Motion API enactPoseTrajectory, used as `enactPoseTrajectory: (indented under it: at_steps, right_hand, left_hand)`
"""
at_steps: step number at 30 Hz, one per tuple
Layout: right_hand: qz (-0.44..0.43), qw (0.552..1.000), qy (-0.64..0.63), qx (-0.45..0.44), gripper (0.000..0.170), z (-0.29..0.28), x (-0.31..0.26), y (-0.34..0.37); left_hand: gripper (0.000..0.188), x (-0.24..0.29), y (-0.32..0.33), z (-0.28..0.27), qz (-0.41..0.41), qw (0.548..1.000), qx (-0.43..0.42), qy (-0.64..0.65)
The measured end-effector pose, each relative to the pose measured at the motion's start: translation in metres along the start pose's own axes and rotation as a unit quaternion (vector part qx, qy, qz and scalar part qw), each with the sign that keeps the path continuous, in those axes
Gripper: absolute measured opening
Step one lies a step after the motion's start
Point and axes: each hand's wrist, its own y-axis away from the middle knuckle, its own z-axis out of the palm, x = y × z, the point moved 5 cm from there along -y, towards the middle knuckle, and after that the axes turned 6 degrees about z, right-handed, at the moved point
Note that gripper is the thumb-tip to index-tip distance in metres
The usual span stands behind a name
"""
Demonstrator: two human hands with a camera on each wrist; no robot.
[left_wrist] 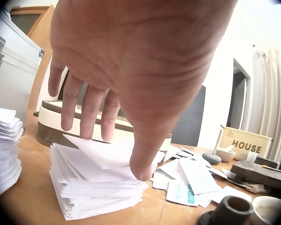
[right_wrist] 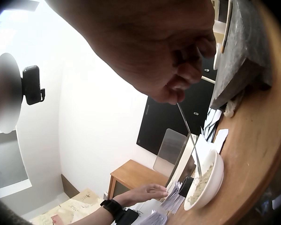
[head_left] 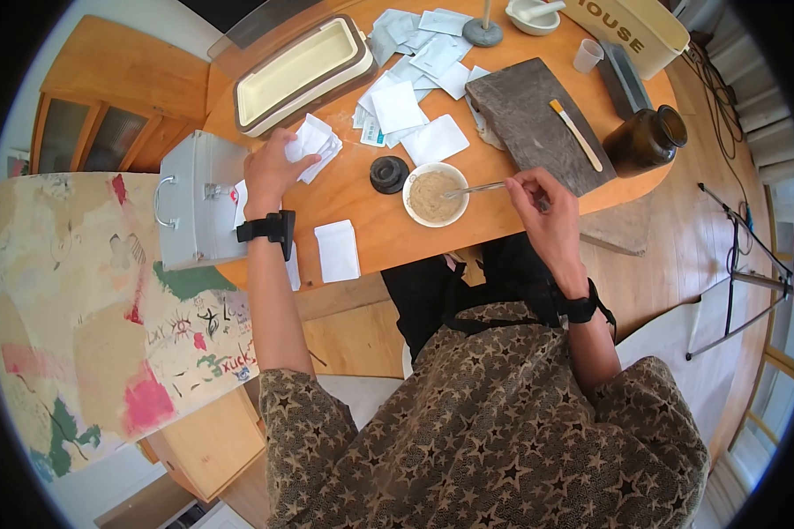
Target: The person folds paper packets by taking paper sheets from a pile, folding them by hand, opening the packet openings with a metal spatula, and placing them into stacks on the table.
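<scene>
The right hand (head_left: 547, 212) pinches the handle of a thin metal spoon (head_left: 481, 188), whose far end rests in beige powder in a white bowl (head_left: 412, 210). In the right wrist view the same spoon (right_wrist: 191, 133) slants down from the fingertips into the bowl (right_wrist: 217, 180). At a stack of white paper packets (left_wrist: 98, 192), the left hand (left_wrist: 131, 61) is spread over the top, fingers extended, thumb at the near side. From the head view, the left hand (head_left: 273, 172) lies beside that stack (head_left: 319, 145). Whether it grips a packet is not clear.
A black ring-shaped holder (head_left: 388, 175) stands left of the bowl. Further packets (head_left: 337, 251) lie near the table edge. Behind are blue-white sachets (head_left: 437, 55) and a cream tray (head_left: 300, 75). To the right are a dark slab (head_left: 538, 115), a brush (head_left: 576, 135) and a brown jar (head_left: 640, 141).
</scene>
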Motion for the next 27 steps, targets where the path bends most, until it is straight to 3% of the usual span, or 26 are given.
enactPoseTrajectory:
  at_steps: [15, 23, 27]
  right_hand:
    - [-0.019, 1.000, -0.005, 0.011, 0.012, -0.003, -0.002, -0.002]
    - [-0.001, 1.000, -0.004, 0.018, 0.013, -0.011, 0.001, -0.002]
    - [-0.005, 1.000, -0.003, 0.015, 0.014, -0.009, -0.006, 0.000]
  left_hand:
    - [0.066, 0.028, 0.022, -0.018, 0.058, 0.995, 0.079, 0.026]
    - [0.065, 0.091, 0.112, 0.009, 0.069, 0.978, 0.098, 0.169]
    - [0.066, 0.121, 0.147, 0.023, 0.035, 0.974, 0.055, 0.215]
